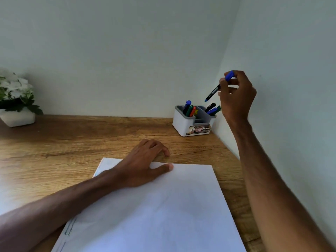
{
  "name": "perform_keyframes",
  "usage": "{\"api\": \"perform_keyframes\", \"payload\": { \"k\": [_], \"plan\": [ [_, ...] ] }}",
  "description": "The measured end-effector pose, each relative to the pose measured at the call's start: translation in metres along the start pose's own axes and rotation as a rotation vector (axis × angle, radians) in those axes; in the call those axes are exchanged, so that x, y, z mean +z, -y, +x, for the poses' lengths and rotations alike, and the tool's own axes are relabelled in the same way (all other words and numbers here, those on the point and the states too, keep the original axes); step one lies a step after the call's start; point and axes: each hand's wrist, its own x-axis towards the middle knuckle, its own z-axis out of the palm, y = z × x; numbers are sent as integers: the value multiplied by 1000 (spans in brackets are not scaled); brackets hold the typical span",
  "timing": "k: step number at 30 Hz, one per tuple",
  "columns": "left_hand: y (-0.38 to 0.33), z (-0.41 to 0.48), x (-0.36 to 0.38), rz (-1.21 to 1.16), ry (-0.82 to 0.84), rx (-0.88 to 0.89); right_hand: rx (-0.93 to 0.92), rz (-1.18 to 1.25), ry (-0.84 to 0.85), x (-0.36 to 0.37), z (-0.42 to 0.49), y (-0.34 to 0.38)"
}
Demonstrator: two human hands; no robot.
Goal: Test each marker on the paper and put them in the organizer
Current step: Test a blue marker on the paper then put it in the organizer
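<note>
While the blue marker (217, 88) is pinched in the curled fingers of the right hand (236, 95) just above the organizer (183, 124), at about 2 o'clock from the paper (163, 206), the drop into a compartment seems to be the step in hand. The marker is held tilted, its lower end aimed toward 7 o'clock. It is best turned more upright and centred over a compartment before release, so that the other markers (189, 109) are not knocked. Whether the cap is seated cannot be told — that should be checked first. The left hand (143, 166) is laid flat across the paper's far edge, fingers relaxed — nothing is gripped.
</note>
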Motion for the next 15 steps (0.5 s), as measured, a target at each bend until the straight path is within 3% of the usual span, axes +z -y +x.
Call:
{"api": "perform_keyframes", "payload": {
  "k": [7, 15],
  "plan": [
    [0, -1, 2, 1, -19, 5, 39, -381, 227, 12, 4, -32],
    [1, -1, 2, -5, -33, 7, 131, -453, 424, 21, -6, -54]
  ]
}}
